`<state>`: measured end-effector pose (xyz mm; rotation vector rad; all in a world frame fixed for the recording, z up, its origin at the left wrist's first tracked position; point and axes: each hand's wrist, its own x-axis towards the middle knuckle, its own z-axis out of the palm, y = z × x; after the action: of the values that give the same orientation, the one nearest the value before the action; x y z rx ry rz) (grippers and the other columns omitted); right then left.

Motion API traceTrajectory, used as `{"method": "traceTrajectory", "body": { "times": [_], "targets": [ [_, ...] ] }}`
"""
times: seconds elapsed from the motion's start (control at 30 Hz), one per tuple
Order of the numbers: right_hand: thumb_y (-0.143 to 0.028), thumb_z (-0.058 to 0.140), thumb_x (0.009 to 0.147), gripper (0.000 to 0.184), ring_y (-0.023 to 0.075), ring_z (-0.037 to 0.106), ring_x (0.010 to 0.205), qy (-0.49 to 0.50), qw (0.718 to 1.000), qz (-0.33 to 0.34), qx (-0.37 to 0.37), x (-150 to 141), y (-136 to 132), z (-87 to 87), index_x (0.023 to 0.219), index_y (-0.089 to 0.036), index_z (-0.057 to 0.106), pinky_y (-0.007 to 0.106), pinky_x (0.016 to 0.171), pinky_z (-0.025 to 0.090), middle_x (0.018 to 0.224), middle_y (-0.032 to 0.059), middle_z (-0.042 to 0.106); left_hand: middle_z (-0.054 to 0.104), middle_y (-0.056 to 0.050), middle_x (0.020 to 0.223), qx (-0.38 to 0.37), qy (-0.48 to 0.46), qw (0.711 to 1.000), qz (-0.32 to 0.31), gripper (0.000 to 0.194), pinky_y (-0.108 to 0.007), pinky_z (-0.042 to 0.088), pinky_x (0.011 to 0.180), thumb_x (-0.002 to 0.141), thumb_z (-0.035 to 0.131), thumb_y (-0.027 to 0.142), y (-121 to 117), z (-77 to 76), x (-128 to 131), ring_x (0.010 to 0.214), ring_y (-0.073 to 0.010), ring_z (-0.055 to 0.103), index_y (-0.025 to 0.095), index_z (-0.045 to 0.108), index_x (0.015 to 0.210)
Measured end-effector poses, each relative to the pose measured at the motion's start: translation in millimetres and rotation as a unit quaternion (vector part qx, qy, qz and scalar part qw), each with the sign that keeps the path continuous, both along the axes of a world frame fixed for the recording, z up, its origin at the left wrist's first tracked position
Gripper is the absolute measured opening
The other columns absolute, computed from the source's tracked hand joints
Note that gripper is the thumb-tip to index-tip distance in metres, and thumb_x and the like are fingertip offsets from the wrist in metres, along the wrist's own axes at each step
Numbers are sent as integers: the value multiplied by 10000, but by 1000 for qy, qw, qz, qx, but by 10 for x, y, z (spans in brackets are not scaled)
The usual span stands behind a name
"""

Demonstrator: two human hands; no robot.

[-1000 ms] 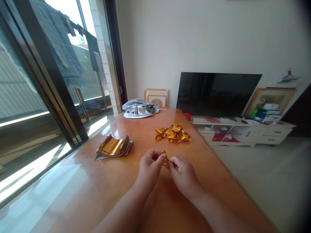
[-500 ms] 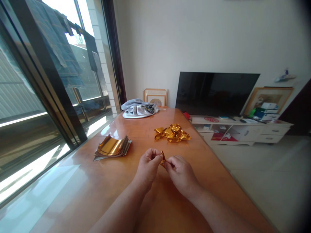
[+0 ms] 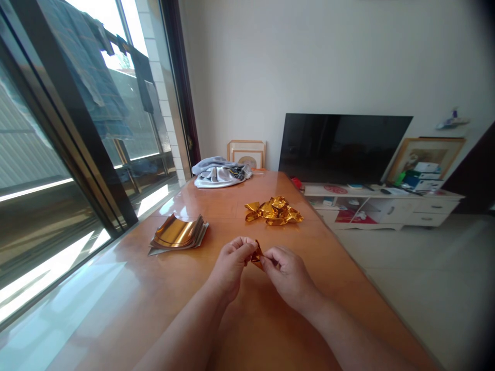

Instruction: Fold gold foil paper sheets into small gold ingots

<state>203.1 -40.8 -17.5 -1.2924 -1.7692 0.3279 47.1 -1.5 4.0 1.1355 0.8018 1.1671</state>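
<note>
Between my two hands is a small piece of gold foil [image 3: 257, 254], folded or crumpled and mostly covered by fingers. My left hand [image 3: 232, 264] pinches its left side with thumb and fingertips. My right hand [image 3: 286, 274] is closed on its right side, thumb pressed against the fingers. Beyond the hands lies a small heap of twisted gold foil pieces [image 3: 275, 211]. To the left, a stack of flat, curling gold foil sheets [image 3: 178, 234] rests on the table.
The glossy wooden table [image 3: 154, 309] stretches away from me. At its far end lies a bundle of grey cloth [image 3: 220, 175] before leaning picture frames [image 3: 247, 149]. A television [image 3: 344, 149] stands on a white cabinet [image 3: 398, 208] at the right. Glass sliding doors [image 3: 69, 129] line the left.
My left hand has turned slightly, and more of the gold foil now shows between the fingers. The heap and the stack lie as before.
</note>
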Motion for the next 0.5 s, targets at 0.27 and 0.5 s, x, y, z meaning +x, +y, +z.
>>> {"method": "traceTrajectory", "body": {
  "times": [0.27,0.5],
  "targets": [
    [-168,586,897,181,152,556,722,-12,1000,10,4,-18,-12,4,721,-211,582,261,667,370,717,-11,604,480,37,594,-14,18,1000,5,216,-250,289,588,771,705,279,-5,7,10,584,-100,344,164,598,623],
    [-248,577,915,184,155,566,724,75,994,43,-63,-3,-1,29,742,-200,620,261,667,402,741,1,628,518,30,657,20,45,999,19,226,-241,323,628,803,704,320,2,1,-4,632,-111,389,174,593,672]
  ]
}}
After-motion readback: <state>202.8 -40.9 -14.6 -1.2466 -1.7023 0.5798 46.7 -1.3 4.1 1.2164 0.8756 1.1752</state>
